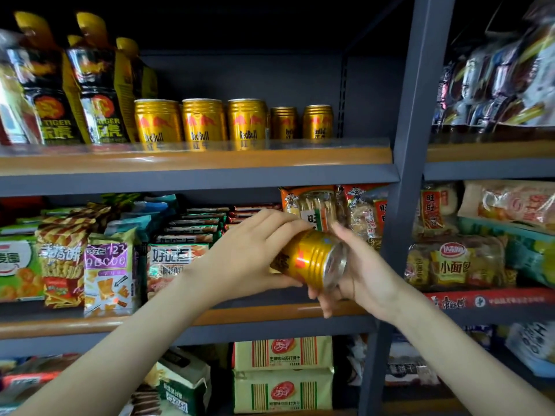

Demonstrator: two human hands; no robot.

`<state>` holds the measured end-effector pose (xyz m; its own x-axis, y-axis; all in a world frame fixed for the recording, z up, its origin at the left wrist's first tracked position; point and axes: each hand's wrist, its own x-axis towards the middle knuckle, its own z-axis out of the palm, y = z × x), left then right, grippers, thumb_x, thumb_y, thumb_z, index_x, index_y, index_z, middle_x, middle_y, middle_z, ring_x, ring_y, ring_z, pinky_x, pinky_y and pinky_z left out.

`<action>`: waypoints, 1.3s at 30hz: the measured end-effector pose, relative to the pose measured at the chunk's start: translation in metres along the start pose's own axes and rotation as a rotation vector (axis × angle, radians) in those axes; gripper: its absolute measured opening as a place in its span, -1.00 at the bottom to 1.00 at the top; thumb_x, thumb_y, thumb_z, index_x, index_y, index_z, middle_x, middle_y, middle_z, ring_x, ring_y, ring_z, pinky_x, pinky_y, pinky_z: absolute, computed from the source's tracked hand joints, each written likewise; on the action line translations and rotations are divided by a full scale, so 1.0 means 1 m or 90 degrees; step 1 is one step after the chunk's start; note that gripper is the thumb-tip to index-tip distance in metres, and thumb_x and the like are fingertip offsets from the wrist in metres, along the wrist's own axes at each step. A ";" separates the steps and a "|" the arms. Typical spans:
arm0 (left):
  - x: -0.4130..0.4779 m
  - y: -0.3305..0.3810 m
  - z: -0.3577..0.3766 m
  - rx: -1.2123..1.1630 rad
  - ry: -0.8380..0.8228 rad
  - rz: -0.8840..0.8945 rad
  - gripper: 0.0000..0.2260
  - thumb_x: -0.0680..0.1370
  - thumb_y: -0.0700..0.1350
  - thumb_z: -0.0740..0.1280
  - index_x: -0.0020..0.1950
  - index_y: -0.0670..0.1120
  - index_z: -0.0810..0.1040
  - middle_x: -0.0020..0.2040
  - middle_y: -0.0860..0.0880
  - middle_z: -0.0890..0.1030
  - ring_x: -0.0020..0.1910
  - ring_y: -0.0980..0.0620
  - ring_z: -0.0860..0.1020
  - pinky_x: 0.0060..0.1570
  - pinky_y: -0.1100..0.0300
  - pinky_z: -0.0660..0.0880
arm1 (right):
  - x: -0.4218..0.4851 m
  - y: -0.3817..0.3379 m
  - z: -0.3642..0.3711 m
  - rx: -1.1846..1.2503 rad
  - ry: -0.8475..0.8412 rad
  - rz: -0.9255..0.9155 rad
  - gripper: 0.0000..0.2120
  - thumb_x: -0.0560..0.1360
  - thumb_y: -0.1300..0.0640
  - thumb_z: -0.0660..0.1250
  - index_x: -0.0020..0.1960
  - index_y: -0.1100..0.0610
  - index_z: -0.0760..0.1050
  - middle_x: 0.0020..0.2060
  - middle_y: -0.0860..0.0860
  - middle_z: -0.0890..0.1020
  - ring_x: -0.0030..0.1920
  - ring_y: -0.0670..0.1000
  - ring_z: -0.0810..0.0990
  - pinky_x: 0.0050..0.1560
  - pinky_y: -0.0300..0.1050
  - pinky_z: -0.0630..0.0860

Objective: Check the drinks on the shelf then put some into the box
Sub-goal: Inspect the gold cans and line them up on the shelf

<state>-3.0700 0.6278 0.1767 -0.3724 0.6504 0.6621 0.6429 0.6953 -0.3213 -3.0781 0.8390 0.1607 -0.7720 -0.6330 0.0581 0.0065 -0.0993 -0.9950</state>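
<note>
**Red Bull can held in both hands for a check**

The gold Red Bull can (309, 256) lies tipped on its side in mid-air, in front of the snack shelf (270, 315), with its silvery end turned toward the camera. The left hand (249, 253) wraps its fingers over the can's body. The right hand (363, 274) cups the near end, fingers curled beneath the rim. Up above, more Red Bull cans (204, 121) stand in a row on the upper shelf (195, 159) beside Tiger bottles (99, 94). No box is in sight. The risk, I'd say, is smooth metal and a sideways can. If one hand lets go with the other holding loosely, it could slip and drop onto the biscuit packets (282, 373) below.
</note>
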 end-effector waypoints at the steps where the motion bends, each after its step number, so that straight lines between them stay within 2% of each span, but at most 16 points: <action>1: 0.001 0.004 0.000 -0.021 0.018 -0.046 -0.33 0.37 0.25 0.45 0.35 -0.10 0.42 0.21 -0.06 0.54 0.17 0.00 0.48 0.16 0.13 0.48 | 0.000 -0.002 -0.003 -0.019 0.003 -0.014 -0.18 0.43 -0.43 0.08 0.19 0.31 0.48 -0.26 0.28 0.59 -0.34 0.16 0.54 -0.38 -0.05 0.55; 3: 0.004 0.013 -0.003 -0.089 0.039 -0.177 -0.30 0.32 0.34 0.38 0.32 -0.04 0.43 0.14 0.03 0.56 0.08 0.15 0.48 0.06 0.35 0.43 | 0.001 -0.006 -0.006 -0.053 0.027 -0.086 -0.20 0.37 -0.49 0.07 0.21 0.16 0.52 -0.17 0.22 0.63 -0.25 0.13 0.59 -0.34 -0.02 0.56; 5: 0.012 0.022 -0.007 -0.208 0.035 -0.322 -0.32 0.28 0.41 0.32 0.25 0.02 0.45 0.04 0.13 0.57 -0.08 0.28 0.50 -0.10 0.53 0.36 | 0.001 -0.011 -0.007 -0.121 0.072 -0.169 -0.39 0.37 -0.45 0.20 0.22 -0.07 0.53 0.01 0.06 0.65 -0.04 0.04 0.62 -0.17 -0.06 0.58; 7: 0.021 0.023 -0.008 -0.291 0.043 -0.406 -0.40 0.25 0.41 0.29 0.11 0.03 0.47 -0.13 0.17 0.58 -0.21 0.29 0.53 -0.25 0.49 0.40 | 0.000 -0.018 -0.004 -0.223 0.092 -0.209 -0.58 0.43 -0.29 0.27 0.26 -0.21 0.43 0.13 -0.16 0.61 0.15 -0.11 0.57 0.10 -0.15 0.53; 10: 0.031 0.024 -0.007 -0.295 0.065 -0.442 -0.50 0.24 0.36 0.31 -0.03 0.03 0.45 -0.26 0.14 0.56 -0.29 0.25 0.53 -0.35 0.41 0.39 | 0.002 -0.024 0.002 -0.251 0.111 -0.203 -0.49 0.34 -0.24 0.40 0.25 -0.29 0.35 0.18 -0.27 0.56 0.19 -0.26 0.52 0.30 -0.15 0.43; 13: 0.039 0.035 -0.008 -0.199 0.089 -0.448 -0.46 0.22 0.39 0.28 -0.05 0.01 0.37 -0.22 0.12 0.53 -0.30 0.19 0.51 -0.37 0.33 0.40 | 0.006 -0.031 0.011 -0.258 0.138 -0.222 -0.48 0.30 -0.32 0.44 0.20 -0.29 0.36 0.17 -0.22 0.55 0.18 -0.22 0.52 0.26 -0.16 0.44; 15: 0.045 0.043 -0.010 -0.110 0.132 -0.453 -0.45 0.26 0.39 0.34 -0.08 0.00 0.30 -0.23 0.11 0.48 -0.33 0.19 0.46 -0.42 0.32 0.34 | 0.009 -0.039 0.015 -0.295 0.175 -0.235 -0.46 0.26 -0.37 0.44 0.16 -0.29 0.35 0.22 -0.15 0.49 0.17 -0.21 0.48 0.13 -0.25 0.44; 17: 0.052 0.047 -0.013 -0.024 0.199 -0.442 -0.45 0.30 0.39 0.37 -0.08 -0.01 0.28 -0.24 0.10 0.46 -0.36 0.18 0.44 -0.44 0.33 0.31 | 0.007 -0.052 0.020 -0.306 0.210 -0.256 -0.40 0.16 -0.33 0.42 0.14 -0.27 0.34 0.14 -0.19 0.51 0.07 -0.27 0.50 -0.07 -0.37 0.44; 19: 0.063 0.042 -0.022 0.022 0.268 -0.403 -0.47 0.30 0.33 0.39 -0.04 -0.03 0.32 -0.19 0.07 0.48 -0.32 0.11 0.47 -0.40 0.30 0.35 | 0.002 -0.069 0.021 -0.300 0.222 -0.320 -0.32 0.11 -0.25 0.43 0.19 -0.26 0.31 0.05 -0.26 0.53 -0.01 -0.30 0.55 -0.17 -0.42 0.49; 21: 0.074 0.032 -0.036 0.000 0.284 -0.336 -0.49 0.33 0.26 0.38 0.07 -0.05 0.37 -0.08 0.05 0.49 -0.19 0.10 0.49 -0.29 0.30 0.42 | 0.003 -0.087 0.018 -0.271 0.212 -0.383 -0.33 0.14 -0.20 0.48 0.21 -0.21 0.33 0.02 -0.22 0.57 -0.02 -0.31 0.57 -0.13 -0.39 0.53; 23: 0.083 0.019 -0.055 -0.175 0.236 -0.297 -0.46 0.39 0.18 0.44 0.23 0.00 0.34 0.04 0.07 0.49 -0.08 0.15 0.53 -0.17 0.36 0.46 | 0.013 -0.108 0.013 -0.205 0.171 -0.407 -0.40 0.20 -0.14 0.58 0.17 -0.15 0.43 0.03 -0.12 0.63 0.03 -0.18 0.63 -0.02 -0.21 0.59; 25: 0.089 0.006 -0.071 -0.362 0.165 -0.318 -0.40 0.41 0.11 0.50 0.30 0.10 0.24 0.05 0.12 0.53 -0.06 0.22 0.58 -0.14 0.41 0.48 | 0.026 -0.128 0.007 -0.180 0.127 -0.413 -0.45 0.24 -0.05 0.58 0.17 -0.03 0.50 0.06 -0.01 0.67 0.10 0.01 0.64 0.10 0.01 0.58; 29: 0.103 -0.018 -0.085 -0.256 0.162 -0.337 -0.36 0.38 0.12 0.50 0.31 0.07 0.23 -0.04 0.16 0.55 -0.13 0.27 0.58 -0.19 0.43 0.50 | 0.046 -0.161 0.007 -0.222 0.044 -0.403 -0.55 0.32 0.05 0.52 0.18 -0.02 0.52 0.04 0.00 0.68 0.09 0.06 0.65 0.05 -0.03 0.59; 32: 0.115 -0.036 -0.091 -0.158 0.214 -0.352 -0.36 0.35 0.22 0.48 0.27 0.01 0.28 -0.09 0.14 0.55 -0.15 0.19 0.58 -0.21 0.34 0.52 | 0.062 -0.183 0.006 -0.278 0.096 -0.423 -0.42 0.31 -0.02 0.51 0.30 -0.03 0.48 0.15 0.04 0.62 0.16 0.05 0.62 0.14 -0.03 0.56; 35: 0.125 -0.052 -0.091 -0.089 0.210 -0.341 -0.35 0.38 0.20 0.48 0.29 -0.04 0.27 -0.02 0.10 0.52 -0.06 0.02 0.60 -0.07 0.11 0.54 | 0.079 -0.193 0.011 -0.335 0.165 -0.406 -0.20 0.25 -0.07 0.56 0.41 -0.06 0.31 0.21 0.00 0.55 0.18 0.01 0.58 0.18 0.00 0.55; 39: 0.126 -0.075 -0.084 -0.132 0.160 -0.312 -0.33 0.43 0.23 0.42 0.38 -0.03 0.24 0.09 0.06 0.53 -0.01 0.09 0.55 -0.10 0.26 0.47 | 0.091 -0.198 0.013 -0.386 0.249 -0.390 -0.15 0.17 -0.09 0.57 0.38 -0.15 0.26 0.19 -0.06 0.50 0.17 -0.02 0.55 0.22 0.09 0.52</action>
<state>-3.1085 0.6315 0.3411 -0.5058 0.1585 0.8480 0.5626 0.8058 0.1849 -3.1413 0.7910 0.3639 -0.6905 -0.2888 0.6631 -0.7173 0.1559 -0.6791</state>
